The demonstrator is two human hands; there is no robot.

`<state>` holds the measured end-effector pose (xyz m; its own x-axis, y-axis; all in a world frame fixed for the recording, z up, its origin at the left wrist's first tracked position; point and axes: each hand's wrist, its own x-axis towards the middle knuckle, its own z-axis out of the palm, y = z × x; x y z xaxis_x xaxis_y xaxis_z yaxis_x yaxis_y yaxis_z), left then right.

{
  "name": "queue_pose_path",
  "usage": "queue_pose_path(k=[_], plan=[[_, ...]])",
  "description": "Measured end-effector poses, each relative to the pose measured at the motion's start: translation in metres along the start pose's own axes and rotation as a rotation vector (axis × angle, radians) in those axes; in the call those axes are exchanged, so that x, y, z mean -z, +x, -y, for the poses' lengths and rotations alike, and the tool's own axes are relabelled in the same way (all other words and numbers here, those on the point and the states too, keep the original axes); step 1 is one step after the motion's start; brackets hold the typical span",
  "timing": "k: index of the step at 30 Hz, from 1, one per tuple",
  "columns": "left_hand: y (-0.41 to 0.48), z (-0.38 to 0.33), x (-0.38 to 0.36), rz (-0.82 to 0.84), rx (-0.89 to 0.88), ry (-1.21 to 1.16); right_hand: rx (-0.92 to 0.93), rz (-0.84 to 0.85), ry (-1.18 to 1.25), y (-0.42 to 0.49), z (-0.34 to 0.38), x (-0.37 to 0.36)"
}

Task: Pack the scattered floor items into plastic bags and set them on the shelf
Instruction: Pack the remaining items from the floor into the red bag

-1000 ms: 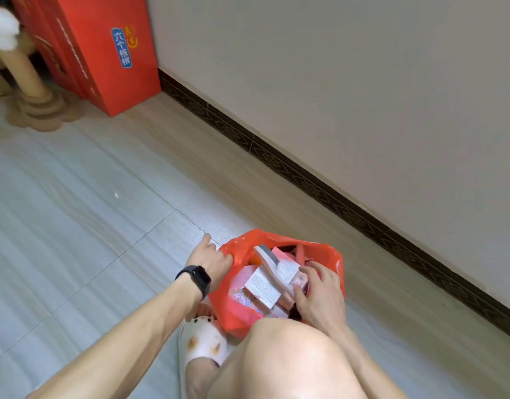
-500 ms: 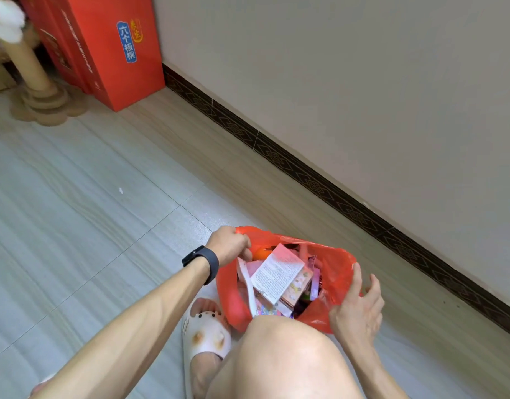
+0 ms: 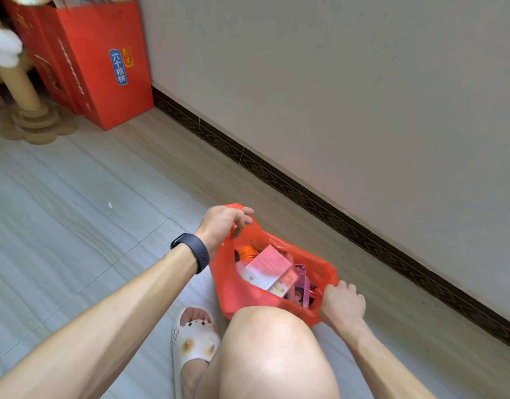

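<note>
The red plastic bag [image 3: 233, 295], filled with small boxes [image 3: 266, 267], was seen on the floor [image 3: 75, 226] by the knee [image 3: 271, 341], its rim gripped on opposite sides by the left hand [image 3: 222, 226] and the right hand [image 3: 343, 303]. Packing was judged nearly done; shelving remained, no shelf being seen.

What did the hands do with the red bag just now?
The right hand came out of the red plastic bag and took hold of its right edge. The left hand gripped the bag's left handle and lifted it. The pink box and the other items stayed inside, and the bag stayed beside the white slipper.
</note>
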<state>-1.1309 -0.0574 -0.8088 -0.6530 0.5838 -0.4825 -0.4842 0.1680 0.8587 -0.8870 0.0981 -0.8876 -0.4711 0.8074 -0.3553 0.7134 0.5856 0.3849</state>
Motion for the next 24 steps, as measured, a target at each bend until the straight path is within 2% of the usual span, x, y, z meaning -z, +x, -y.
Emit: queue_pose_path(k=[3,6,10,13,16,19,24], plan=[[0.001,-0.007,-0.001,0.015,0.013,-0.059,-0.007,0.040,0.139,0.011,-0.011,0.039],[0.005,-0.011,0.007,-0.007,0.015,-0.032,0.046,-0.124,0.487,0.014,-0.019,0.079],[0.003,-0.030,0.029,-0.035,0.014,0.135,0.186,-0.149,1.140,0.000,0.013,0.137],[-0.007,-0.059,0.050,-0.051,0.063,0.303,0.325,-0.131,1.454,-0.017,0.052,0.166],[-0.032,-0.078,0.077,-0.062,0.061,0.548,0.363,-0.063,1.736,-0.029,0.083,0.183],[-0.056,-0.081,0.119,-0.203,0.061,0.615,0.393,0.054,1.857,-0.037,0.110,0.195],[-0.098,-0.074,0.207,-0.409,0.151,0.375,0.389,0.253,1.974,-0.042,0.149,0.204]])
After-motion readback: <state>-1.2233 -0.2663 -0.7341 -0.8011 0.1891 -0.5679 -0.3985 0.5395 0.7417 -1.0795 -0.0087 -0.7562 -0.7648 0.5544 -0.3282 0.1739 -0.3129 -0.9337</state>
